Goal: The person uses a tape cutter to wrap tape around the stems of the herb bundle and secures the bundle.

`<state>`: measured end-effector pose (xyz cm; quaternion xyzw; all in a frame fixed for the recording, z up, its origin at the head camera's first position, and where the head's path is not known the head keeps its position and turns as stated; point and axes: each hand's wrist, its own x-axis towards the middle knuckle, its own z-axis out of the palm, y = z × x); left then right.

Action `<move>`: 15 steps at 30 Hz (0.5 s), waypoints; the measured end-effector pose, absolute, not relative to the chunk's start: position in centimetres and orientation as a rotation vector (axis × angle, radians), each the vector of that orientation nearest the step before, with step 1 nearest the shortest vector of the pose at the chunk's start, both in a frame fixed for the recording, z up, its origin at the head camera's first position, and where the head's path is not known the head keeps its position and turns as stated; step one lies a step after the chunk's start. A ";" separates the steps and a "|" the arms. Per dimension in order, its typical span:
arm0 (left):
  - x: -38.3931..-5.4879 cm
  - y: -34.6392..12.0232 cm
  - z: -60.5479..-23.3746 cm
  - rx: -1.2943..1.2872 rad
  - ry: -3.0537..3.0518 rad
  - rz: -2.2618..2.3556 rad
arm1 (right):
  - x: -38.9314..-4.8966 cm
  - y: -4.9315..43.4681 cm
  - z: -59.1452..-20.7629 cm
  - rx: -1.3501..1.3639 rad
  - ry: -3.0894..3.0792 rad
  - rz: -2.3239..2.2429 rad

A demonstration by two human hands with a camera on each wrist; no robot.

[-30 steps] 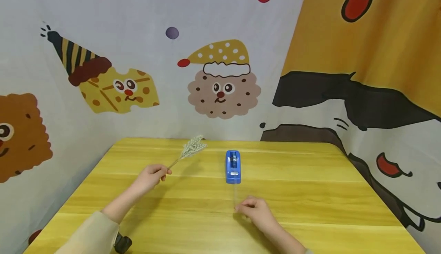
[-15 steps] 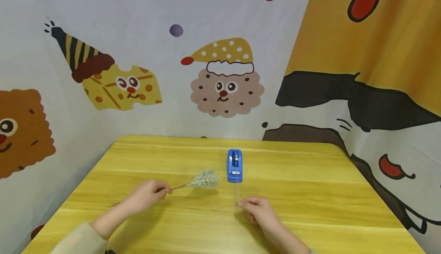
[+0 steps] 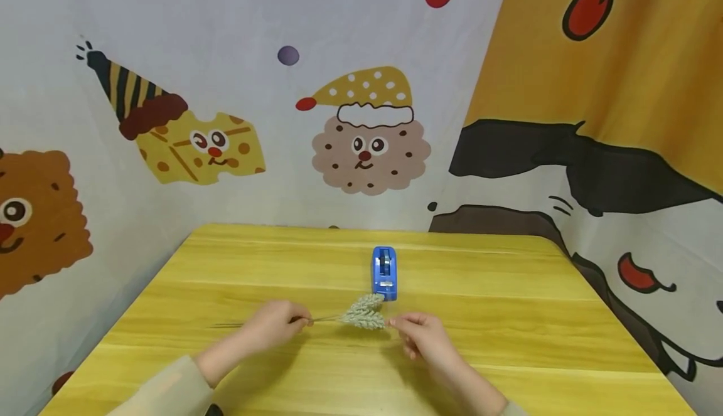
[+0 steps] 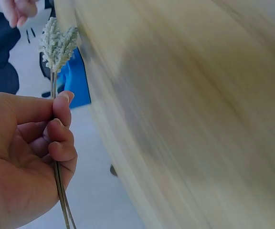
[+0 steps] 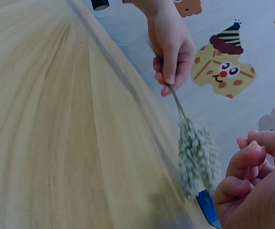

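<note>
My left hand (image 3: 275, 324) pinches the thin stems of pale green dried wheat stalks (image 3: 364, 315), held sideways above the table with their ears toward the right. In the left wrist view the stems (image 4: 61, 195) run down past the curled fingers. My right hand (image 3: 420, 334) has thumb and forefinger together on the end of a clear tape strip, just right of the ears. The strip itself is barely visible now. Behind the ears stands a blue tape dispenser (image 3: 385, 268), its front edge partly covered by them.
The yellow wood-grain table (image 3: 486, 278) reaches back to a curtain (image 3: 226, 14) printed with cartoon food figures. A small black object (image 3: 214, 410) shows below the left sleeve (image 3: 175, 388).
My left hand has come down and to the right, turning the wheat stalks from slanting upward to level, ears beside the right fingers. The right hand has risen slightly in view, still pinching the tape.
</note>
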<state>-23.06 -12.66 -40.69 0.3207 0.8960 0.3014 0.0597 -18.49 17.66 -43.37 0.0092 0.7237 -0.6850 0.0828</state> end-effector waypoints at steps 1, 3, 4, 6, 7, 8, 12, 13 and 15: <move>-23.1 -12.2 -40.8 0.983 2.707 0.916 | -18.5 17.6 -43.3 0.021 2.164 -2.042; -23.1 -11.3 -41.2 0.999 2.688 0.929 | -18.6 17.6 -43.2 0.009 2.167 -2.038; -23.2 -10.8 -41.3 1.003 2.679 0.934 | -18.6 17.7 -43.2 0.004 2.168 -2.037; -23.3 -9.7 -41.7 1.012 2.671 0.935 | -18.6 17.7 -43.2 -0.012 2.170 -2.036; -23.4 -9.1 -41.8 1.015 2.665 0.942 | -18.5 17.7 -43.2 -0.015 2.173 -2.033; -23.4 -8.6 -41.9 1.017 2.664 0.943 | -18.5 17.8 -43.2 -0.016 2.175 -2.031; -23.4 -6.5 -42.3 1.022 2.671 0.951 | -18.5 17.7 -43.1 -0.021 2.183 -2.029; -23.5 -6.0 -42.3 1.026 2.673 0.948 | -18.5 17.7 -43.1 -0.014 2.186 -2.031; -23.7 -5.0 -42.3 1.037 2.700 0.923 | -18.5 17.6 -43.1 -0.008 2.199 -2.042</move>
